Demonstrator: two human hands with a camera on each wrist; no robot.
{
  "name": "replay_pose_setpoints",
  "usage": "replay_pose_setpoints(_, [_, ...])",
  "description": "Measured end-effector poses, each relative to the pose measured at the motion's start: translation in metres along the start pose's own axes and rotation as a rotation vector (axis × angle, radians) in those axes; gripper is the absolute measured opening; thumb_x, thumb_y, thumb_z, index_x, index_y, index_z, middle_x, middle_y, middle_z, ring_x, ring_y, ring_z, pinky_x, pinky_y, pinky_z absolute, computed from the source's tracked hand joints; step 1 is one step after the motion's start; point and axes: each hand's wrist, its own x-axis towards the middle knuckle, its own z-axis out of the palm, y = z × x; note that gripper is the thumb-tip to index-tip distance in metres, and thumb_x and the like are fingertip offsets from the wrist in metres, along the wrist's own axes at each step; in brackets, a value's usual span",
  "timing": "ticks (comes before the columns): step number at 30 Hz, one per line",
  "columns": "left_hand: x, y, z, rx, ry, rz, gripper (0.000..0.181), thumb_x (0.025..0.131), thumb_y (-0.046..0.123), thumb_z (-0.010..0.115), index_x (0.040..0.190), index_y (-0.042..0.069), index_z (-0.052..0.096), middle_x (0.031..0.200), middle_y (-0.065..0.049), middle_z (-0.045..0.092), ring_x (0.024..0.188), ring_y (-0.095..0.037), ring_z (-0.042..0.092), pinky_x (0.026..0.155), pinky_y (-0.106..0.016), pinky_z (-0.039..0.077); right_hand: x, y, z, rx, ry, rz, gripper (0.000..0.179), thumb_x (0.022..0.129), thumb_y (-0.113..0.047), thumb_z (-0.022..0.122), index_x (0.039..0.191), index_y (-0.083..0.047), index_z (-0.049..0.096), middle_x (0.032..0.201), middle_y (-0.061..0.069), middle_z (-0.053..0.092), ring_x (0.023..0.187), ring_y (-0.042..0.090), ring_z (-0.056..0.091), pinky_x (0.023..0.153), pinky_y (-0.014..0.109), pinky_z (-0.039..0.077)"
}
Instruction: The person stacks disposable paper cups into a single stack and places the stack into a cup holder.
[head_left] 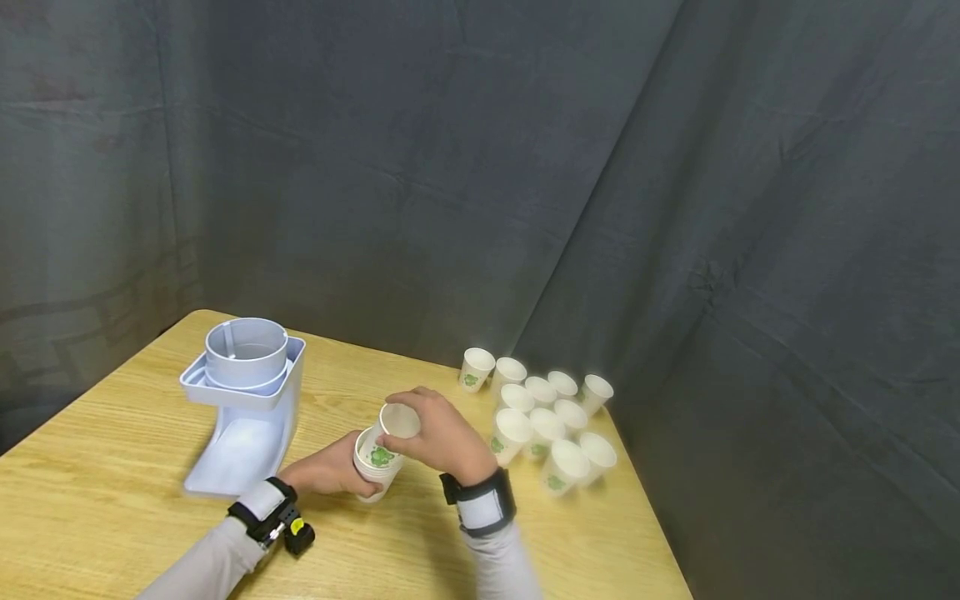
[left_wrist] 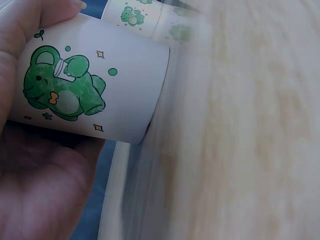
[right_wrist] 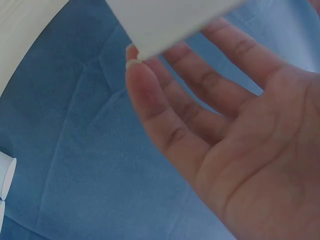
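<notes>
In the head view my left hand [head_left: 327, 468] grips a short stack of white paper cups [head_left: 382, 478] from its left side, a little above the table. Close by, my right hand [head_left: 444, 433] pinches a single paper cup [head_left: 381, 458] at its rim. This cup has a green print, tilts slightly, and its lower end overlaps the stack's mouth. The left wrist view shows the stack's outer cup [left_wrist: 132, 80] with a green cartoon animal, thumb and fingers wrapped round it. In the right wrist view, thumb and fingertips meet at the edge of the single cup [right_wrist: 170, 22].
Several loose paper cups [head_left: 512, 429] stand upright in a cluster toward the right edge of the wooden table [head_left: 97, 467]. On the left is a pale plastic stand [head_left: 243, 454] with a round ring-shaped holder [head_left: 246, 367] on top. A dark curtain [head_left: 420, 183] hangs behind the table.
</notes>
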Motion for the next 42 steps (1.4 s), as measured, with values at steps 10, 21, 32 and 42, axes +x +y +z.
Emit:
replay_pose_setpoints(10, [0.002, -0.002, 0.000, -0.024, -0.009, 0.012, 0.053, 0.076, 0.005, 0.081, 0.124, -0.001, 0.057, 0.111, -0.012, 0.067, 0.098, -0.016, 0.064, 0.091, -0.028, 0.049, 0.002, -0.003, 0.004, -0.010, -0.039, -0.015, 0.053, 0.086, -0.037, 0.080, 0.132, -0.011, 0.067, 0.122, 0.005, 0.066, 0.103, 0.017, 0.063, 0.076, 0.016, 0.048])
replay_pose_setpoints(21, [0.002, 0.000, 0.000, -0.038, -0.001, 0.005, 0.068, 0.075, 0.004, 0.082, 0.133, -0.001, 0.047, 0.118, -0.012, 0.059, 0.104, -0.022, 0.058, 0.092, -0.030, 0.047, 0.007, -0.005, 0.017, -0.072, -0.096, -0.068, 0.047, 0.089, -0.038, 0.076, 0.126, -0.009, 0.070, 0.117, 0.005, 0.063, 0.103, 0.013, 0.057, 0.081, 0.016, 0.047])
replay_pose_setpoints(32, [0.002, 0.001, 0.001, -0.046, -0.007, 0.000, 0.063, 0.076, 0.004, 0.081, 0.130, -0.005, 0.049, 0.120, -0.014, 0.057, 0.104, -0.018, 0.059, 0.089, -0.031, 0.051, 0.012, -0.003, 0.026, -0.042, -0.151, -0.044, 0.049, 0.085, -0.035, 0.080, 0.124, -0.005, 0.070, 0.117, 0.006, 0.066, 0.098, 0.012, 0.060, 0.076, 0.016, 0.047])
replay_pose_setpoints(42, [0.000, -0.001, 0.000, -0.019, -0.002, -0.009, 0.062, 0.077, 0.008, 0.081, 0.129, -0.005, 0.049, 0.119, -0.015, 0.058, 0.103, -0.016, 0.058, 0.089, -0.029, 0.050, 0.016, 0.004, 0.033, 0.022, -0.163, -0.044, 0.051, 0.083, -0.037, 0.082, 0.123, -0.006, 0.071, 0.116, 0.005, 0.065, 0.100, 0.013, 0.060, 0.076, 0.015, 0.046])
